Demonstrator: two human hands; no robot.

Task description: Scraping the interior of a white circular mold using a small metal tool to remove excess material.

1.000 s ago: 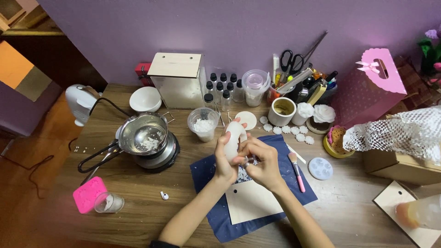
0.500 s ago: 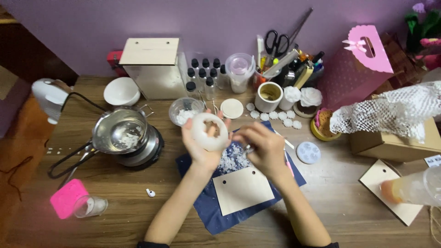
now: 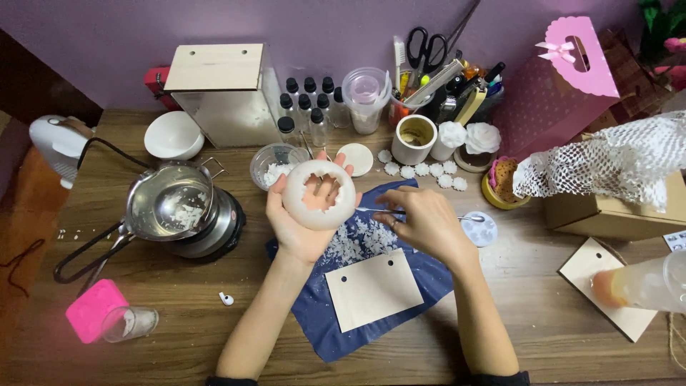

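At the centre of the frame we see the left hand [image 3: 304, 221] cupped around a white ring-shaped wax shell [image 3: 319, 194], held upright with its ragged, scalloped opening facing us and fingers visible through the hole. Just right of it, the right hand [image 3: 421, 223] pinches a thin metal tool [image 3: 468, 217] lying horizontally. Both hover over a blue cloth [image 3: 321, 325] strewn with white flakes.
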